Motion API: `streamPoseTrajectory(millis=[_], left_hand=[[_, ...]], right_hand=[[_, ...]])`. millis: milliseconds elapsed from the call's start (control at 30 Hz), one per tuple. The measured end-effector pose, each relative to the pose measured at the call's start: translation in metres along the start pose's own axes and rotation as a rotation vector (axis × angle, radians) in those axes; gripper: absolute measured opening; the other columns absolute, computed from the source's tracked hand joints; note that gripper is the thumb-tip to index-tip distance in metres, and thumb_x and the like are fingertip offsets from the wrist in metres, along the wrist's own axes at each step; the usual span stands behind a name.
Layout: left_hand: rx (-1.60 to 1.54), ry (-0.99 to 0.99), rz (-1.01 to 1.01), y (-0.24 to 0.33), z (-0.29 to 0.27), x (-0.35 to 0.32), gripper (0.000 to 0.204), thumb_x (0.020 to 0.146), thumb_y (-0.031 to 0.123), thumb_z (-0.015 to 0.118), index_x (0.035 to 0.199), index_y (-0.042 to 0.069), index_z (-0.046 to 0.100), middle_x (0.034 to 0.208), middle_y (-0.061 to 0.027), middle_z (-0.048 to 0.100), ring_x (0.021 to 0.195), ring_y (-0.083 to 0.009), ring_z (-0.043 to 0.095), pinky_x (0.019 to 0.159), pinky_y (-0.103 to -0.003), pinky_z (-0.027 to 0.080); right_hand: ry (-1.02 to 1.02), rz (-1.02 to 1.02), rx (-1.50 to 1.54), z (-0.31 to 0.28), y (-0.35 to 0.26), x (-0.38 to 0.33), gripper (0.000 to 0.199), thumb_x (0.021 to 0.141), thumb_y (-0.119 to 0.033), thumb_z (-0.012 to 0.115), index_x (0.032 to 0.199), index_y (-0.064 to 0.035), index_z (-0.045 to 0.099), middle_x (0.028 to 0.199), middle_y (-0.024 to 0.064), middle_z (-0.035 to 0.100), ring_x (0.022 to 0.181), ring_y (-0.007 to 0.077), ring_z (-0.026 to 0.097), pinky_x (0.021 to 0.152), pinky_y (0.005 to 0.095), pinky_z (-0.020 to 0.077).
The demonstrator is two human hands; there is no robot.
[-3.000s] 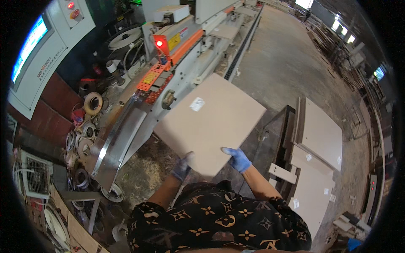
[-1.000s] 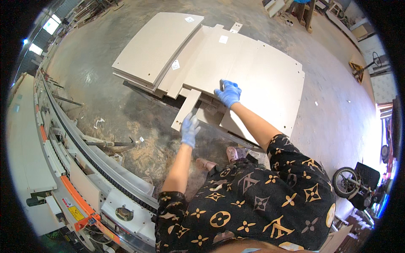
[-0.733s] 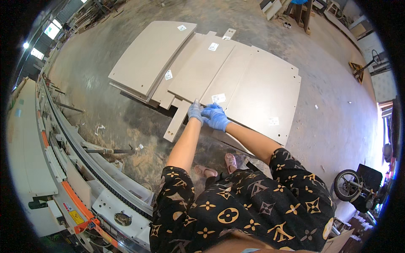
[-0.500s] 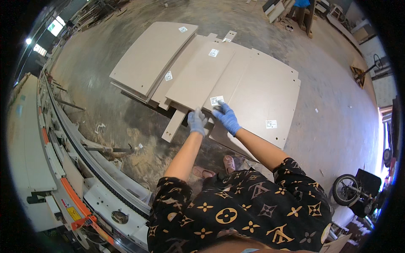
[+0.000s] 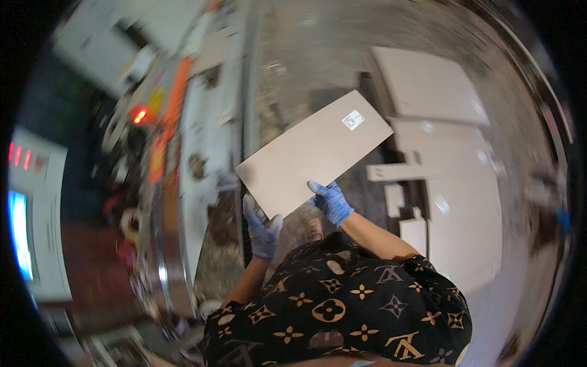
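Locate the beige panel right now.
Head view, centre: the beige panel is held up between left hand and right hand, right of the blurred machine, left of the stacked boards.

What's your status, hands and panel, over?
Left hand and right hand gripping near edge of beige panel, held up flat. Machine to the left, panel stacks right. Nothing touching the panel.

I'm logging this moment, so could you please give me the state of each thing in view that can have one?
Beige panel: lifted off the floor, tilted, held at its near edge.
Left hand: gloved, gripping the panel's near left corner.
Right hand: gloved, gripping the panel's near edge.
Stacked panels: lying flat on the right.
Red machine light: lit.
Screen: lit at far left.
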State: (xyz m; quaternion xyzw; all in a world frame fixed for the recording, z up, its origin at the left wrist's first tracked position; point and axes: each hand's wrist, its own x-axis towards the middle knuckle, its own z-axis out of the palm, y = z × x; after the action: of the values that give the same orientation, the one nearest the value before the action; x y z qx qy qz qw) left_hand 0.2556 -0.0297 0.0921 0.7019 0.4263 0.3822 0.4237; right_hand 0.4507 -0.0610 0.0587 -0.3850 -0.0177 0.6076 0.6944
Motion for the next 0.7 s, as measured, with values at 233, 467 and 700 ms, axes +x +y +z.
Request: streamPoseTrajectory(millis=[233, 467, 700], left_hand=[[0.827, 0.521, -0.144, -0.083, -0.085, -0.040, 0.094, 0.060, 0.042, 0.080, 0.140, 0.018, 0.036, 0.148, -0.0272, 0.008, 0.136, -0.0441, 0.016, 0.105, -0.048, 0.031], [1.145, 0.641, -0.333, -0.129, -0.189, -0.062, 0.081, 0.062, 0.043, 0.079, 0.132, 0.020, 0.045, 0.146, -0.0265, 0.020, 0.127, -0.0454, 0.032, 0.102, -0.050, 0.032], [1.223, 0.625, -0.539, -0.154, -0.248, -0.031, 0.076, 0.070, 0.055, 0.066, 0.133, 0.019, 0.045, 0.147, -0.0234, 0.021, 0.130, -0.0439, 0.028, 0.107, -0.050, 0.023]], right_hand=[[-0.342, 0.268, -0.469, 0.121, 0.119, 0.075, 0.037, 0.077, -0.014, 0.074, 0.109, -0.0035, 0.059, 0.103, 0.0068, 0.064, 0.091, 0.0200, 0.061, 0.076, 0.0336, 0.0533], [-0.576, 0.513, -0.779, 0.211, 0.249, 0.109, 0.034, 0.081, -0.015, 0.068, 0.110, -0.0054, 0.054, 0.085, 0.0057, 0.061, 0.065, 0.0160, 0.058, 0.053, 0.0279, 0.0466], [-0.699, 0.635, -0.696, 0.242, 0.264, 0.138, 0.059, 0.081, -0.026, 0.068, 0.131, -0.0119, 0.041, 0.100, 0.0036, 0.060, 0.080, 0.0171, 0.060, 0.064, 0.0332, 0.0490]])
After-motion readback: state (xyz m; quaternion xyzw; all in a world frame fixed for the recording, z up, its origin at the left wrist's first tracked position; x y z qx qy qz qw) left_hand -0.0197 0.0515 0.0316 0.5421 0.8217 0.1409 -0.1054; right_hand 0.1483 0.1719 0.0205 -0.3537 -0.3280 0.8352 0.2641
